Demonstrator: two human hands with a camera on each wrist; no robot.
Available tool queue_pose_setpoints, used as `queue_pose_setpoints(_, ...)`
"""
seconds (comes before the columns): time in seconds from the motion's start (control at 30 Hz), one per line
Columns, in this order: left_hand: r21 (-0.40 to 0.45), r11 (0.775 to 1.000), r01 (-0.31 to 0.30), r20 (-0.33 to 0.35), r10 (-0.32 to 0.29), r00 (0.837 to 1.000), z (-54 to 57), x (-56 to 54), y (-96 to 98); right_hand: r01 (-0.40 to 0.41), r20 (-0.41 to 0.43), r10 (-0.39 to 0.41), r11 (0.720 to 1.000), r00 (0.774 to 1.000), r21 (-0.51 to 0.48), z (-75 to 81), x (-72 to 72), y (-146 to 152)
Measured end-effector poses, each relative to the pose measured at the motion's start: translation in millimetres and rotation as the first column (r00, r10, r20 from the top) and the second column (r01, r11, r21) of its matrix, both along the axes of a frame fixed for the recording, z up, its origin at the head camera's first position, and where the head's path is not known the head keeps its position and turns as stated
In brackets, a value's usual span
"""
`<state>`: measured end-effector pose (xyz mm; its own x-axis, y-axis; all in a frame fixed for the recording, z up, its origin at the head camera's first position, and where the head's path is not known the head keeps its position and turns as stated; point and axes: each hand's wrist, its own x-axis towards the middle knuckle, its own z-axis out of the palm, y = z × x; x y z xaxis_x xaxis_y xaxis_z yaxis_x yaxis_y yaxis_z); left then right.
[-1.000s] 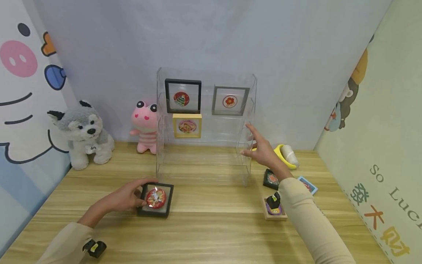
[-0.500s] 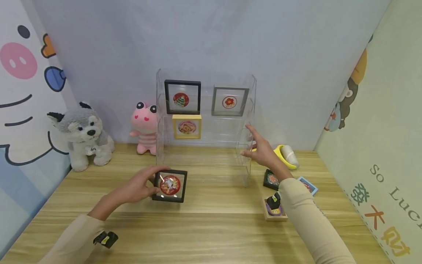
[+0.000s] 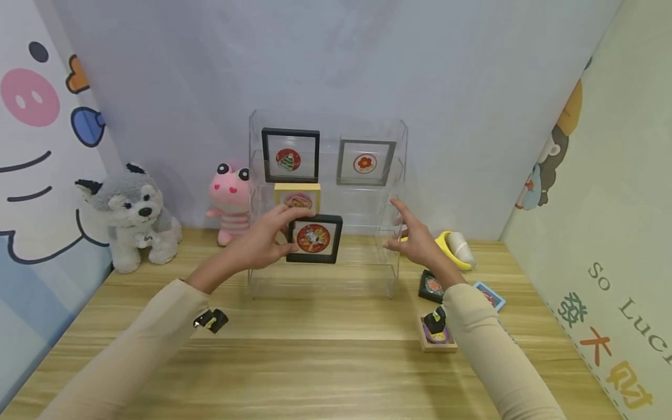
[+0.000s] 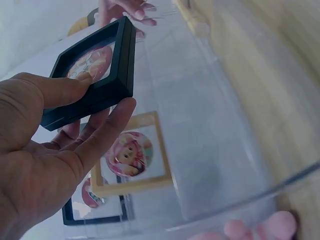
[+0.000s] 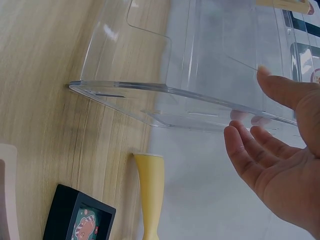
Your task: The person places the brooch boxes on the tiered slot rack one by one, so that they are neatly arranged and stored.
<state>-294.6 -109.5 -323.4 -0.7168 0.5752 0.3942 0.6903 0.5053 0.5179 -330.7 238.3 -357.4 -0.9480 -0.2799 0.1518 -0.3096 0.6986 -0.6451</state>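
My left hand (image 3: 265, 240) pinches a black-framed display case (image 3: 314, 239) with a round red badge inside, thumb on the front and fingers behind. In the head view the case overlaps the middle of a clear acrylic tiered rack (image 3: 362, 271) and the lower part of a yellow frame (image 3: 297, 188). Beside the rack's right side panel, my right hand (image 3: 420, 238) is spread with fingers relaxed, holding nothing. The right wrist view shows its fingertips (image 5: 235, 131) close to the clear panel. Higher on the rack stand a black frame (image 3: 291, 156) and a grey frame (image 3: 366, 162).
Right of the rack lie a small black frame (image 3: 431, 286), a blue frame (image 3: 489, 296), a wooden frame (image 3: 438, 335) and a yellow-handled roller (image 3: 458, 249). A husky plush (image 3: 139, 216) and a pink plush (image 3: 231, 201) sit at the left, by the back wall.
My left hand has lifted the black-framed case off the table and carried it up and rightward to the rack. The right hand has stayed in place.
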Motion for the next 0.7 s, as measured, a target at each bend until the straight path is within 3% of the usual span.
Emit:
queue_pose_setpoints(0.33,-0.064,0.995,-0.076,-0.066,0.072,0.995,27.9,-31.5,47.8,0.004,-0.011,-0.005,1.000,1.000,-0.003,0.0,-0.3,0)
queue_pose_setpoints(0.57,-0.103,0.986,-0.129,-0.090,0.120,0.989,34.7,-51.2,70.0,-0.002,-0.008,0.002,1.000,1.000,-0.016,-0.5,0.0,-1)
queue_pose_setpoints(0.7,-0.114,0.985,-0.127,-0.080,0.119,0.990,34.8,-59.5,80.1,-0.003,-0.014,0.003,1.000,1.000,-0.016,-1.1,-0.6,0)
